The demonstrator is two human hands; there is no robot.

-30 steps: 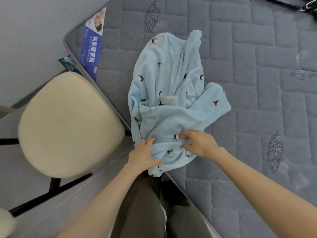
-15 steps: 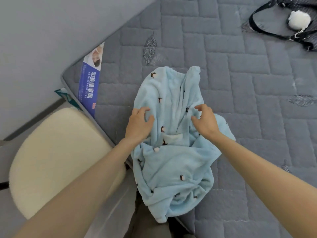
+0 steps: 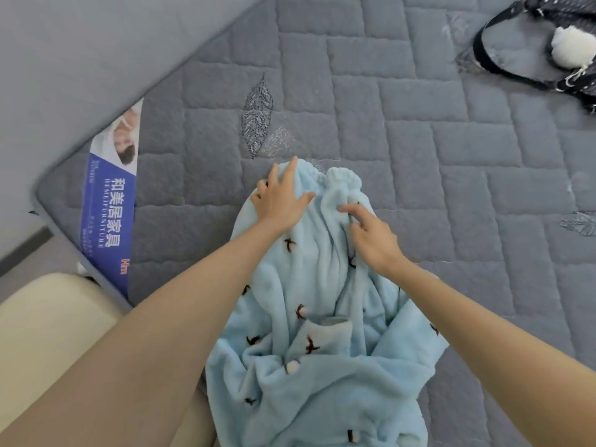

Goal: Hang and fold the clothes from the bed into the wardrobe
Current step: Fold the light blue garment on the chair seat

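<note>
— First entry?
— One fleece garment [image 3: 325, 359], pale blue, dotted with small dark bird-like marks and a few white tufts. It lies crumpled on the bed [image 3: 419, 130] near a corner. The gathered band is at the end farthest from the person. The near end reaches the mattress edge, and I cannot tell whether it hangs over.

— Hands?
— Two, bare, apart from each other, both on the far end of the garment. The left hand [image 3: 280, 201] lies flat with fingers spread, pressing the cloth just beside the gathered band. The right hand [image 3: 371, 237] sits a little nearer to the person. Its forefinger is stretched out and its other fingers are curled into a raised fold of the fleece, pinching it.

— The bed itself?
— A grey quilted mattress with stitching in a brick pattern. One embroidered leaf [image 3: 257, 117] lies just beyond the garment. One blue label [image 3: 108, 221] with white characters runs along the edge by the corner, to the left of the garment.

— Anything else on it?
— One dark bag [image 3: 567, 8] with a looped strap, far off to the right, well apart from the garment. One white pompom [image 3: 571, 48] rests against it.

— Beside the bed?
— One chair [image 3: 48, 333] with a cream padded seat, close against the mattress edge on the left, partly under the left forearm.
</note>
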